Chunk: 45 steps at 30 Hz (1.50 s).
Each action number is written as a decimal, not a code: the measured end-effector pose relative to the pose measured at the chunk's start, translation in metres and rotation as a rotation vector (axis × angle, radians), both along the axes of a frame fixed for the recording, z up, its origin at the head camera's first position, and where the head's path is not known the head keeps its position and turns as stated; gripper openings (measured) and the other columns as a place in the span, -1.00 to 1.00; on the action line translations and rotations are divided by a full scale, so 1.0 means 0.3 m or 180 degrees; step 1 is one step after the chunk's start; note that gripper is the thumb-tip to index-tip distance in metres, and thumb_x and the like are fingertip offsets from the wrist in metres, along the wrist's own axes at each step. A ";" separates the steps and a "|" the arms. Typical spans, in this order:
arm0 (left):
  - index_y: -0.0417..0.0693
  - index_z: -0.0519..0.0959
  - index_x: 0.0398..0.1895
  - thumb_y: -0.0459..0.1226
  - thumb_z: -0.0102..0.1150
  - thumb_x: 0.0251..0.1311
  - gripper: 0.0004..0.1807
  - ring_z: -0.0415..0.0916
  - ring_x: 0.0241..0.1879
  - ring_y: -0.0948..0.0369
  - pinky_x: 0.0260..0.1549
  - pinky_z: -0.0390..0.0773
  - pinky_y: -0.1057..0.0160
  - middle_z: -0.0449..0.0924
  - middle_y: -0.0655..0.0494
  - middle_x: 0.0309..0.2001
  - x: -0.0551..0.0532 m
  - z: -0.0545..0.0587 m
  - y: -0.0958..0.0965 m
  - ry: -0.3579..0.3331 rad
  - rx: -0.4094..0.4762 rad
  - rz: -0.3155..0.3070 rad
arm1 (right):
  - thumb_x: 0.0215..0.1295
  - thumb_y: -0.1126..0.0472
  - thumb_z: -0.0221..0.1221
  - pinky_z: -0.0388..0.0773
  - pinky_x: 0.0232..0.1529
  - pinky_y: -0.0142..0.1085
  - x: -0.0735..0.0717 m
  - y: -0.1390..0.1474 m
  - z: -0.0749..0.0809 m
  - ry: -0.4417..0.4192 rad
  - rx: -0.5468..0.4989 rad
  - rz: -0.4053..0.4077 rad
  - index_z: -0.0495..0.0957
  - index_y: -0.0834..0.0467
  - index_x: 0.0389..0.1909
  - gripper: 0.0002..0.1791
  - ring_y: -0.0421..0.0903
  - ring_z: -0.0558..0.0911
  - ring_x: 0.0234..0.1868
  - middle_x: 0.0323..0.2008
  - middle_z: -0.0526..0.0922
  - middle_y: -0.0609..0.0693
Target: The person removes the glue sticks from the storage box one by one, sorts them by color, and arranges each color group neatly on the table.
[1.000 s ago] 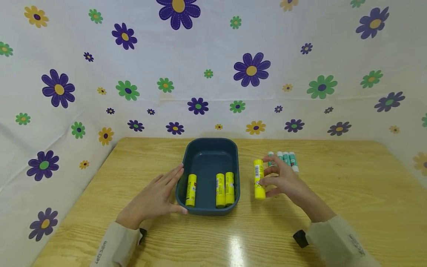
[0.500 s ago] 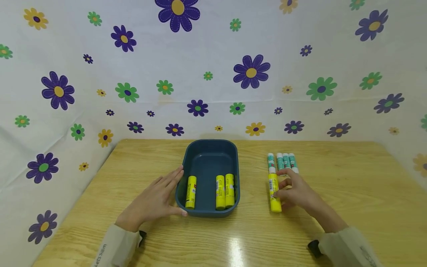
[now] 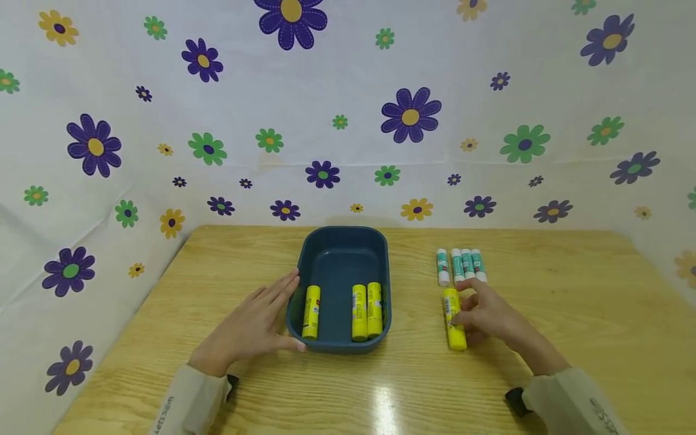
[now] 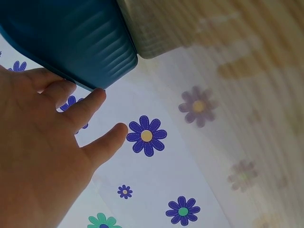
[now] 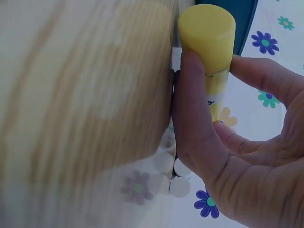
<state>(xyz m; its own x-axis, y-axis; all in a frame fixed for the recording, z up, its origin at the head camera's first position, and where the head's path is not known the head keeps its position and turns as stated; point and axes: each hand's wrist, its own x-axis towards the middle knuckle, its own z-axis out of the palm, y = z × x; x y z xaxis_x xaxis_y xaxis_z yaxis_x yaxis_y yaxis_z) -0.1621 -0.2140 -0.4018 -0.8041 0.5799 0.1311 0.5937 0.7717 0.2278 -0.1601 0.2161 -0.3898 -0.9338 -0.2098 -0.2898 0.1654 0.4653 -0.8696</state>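
My right hand [image 3: 486,314] pinches a yellow glue stick [image 3: 454,320] between thumb and fingers, low over the table right of the box. In the right wrist view the same glue stick [image 5: 208,28] shows its yellow end toward the camera. My left hand [image 3: 252,323] rests its straight fingers along the left rim of a dark blue box [image 3: 337,348]; the left wrist view shows the fingertips [image 4: 98,95] at the box's edge. Inside the box lie yellow glue sticks: one at the left [image 3: 312,312] and two side by side at the right [image 3: 359,313].
Behind the right hand, several small teal-and-white glue sticks [image 3: 466,263] lie in a row, with one [image 3: 443,267] a little apart on the left. A flower-patterned white cloth [image 3: 337,72] hangs behind and left of the wooden table [image 3: 304,399].
My right hand has moved right and toward me with the yellow glue stick, away from the box and down in front of the small glue sticks. The left hand has stayed on the box.
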 end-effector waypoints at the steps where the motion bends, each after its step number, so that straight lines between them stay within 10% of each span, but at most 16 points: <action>1: -0.33 0.06 0.57 0.38 0.35 -0.02 0.32 0.14 0.49 -0.14 0.29 0.26 -0.36 -0.02 -0.12 0.60 -0.001 0.000 0.000 0.0013 -0.0007 -0.0009 | 0.22 0.42 0.27 0.74 -0.39 -0.06 -0.001 0.000 0.000 -0.0011 0.0011 -0.0006 0.06 0.45 0.33 -0.25 0.01 0.60 -0.38 -0.20 0.42 0.29; 45: -0.33 0.06 0.57 0.39 0.34 -0.02 0.33 0.17 0.47 -0.16 0.29 0.25 -0.36 -0.03 -0.14 0.60 0.002 0.002 -0.003 -0.0007 -0.0022 -0.0002 | 0.37 0.28 0.24 0.74 -0.38 -0.07 -0.020 -0.006 0.031 0.0026 0.0148 0.0064 0.03 0.51 0.35 -0.25 -0.02 0.61 -0.36 -0.14 0.48 0.29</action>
<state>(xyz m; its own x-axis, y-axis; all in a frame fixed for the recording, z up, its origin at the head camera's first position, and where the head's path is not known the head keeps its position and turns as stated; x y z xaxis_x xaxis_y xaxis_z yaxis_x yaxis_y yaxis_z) -0.1614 -0.2149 -0.4011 -0.8039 0.5814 0.1253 0.5939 0.7729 0.2236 -0.1662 0.2144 -0.3807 -0.9319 -0.2151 -0.2921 0.1485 0.5083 -0.8483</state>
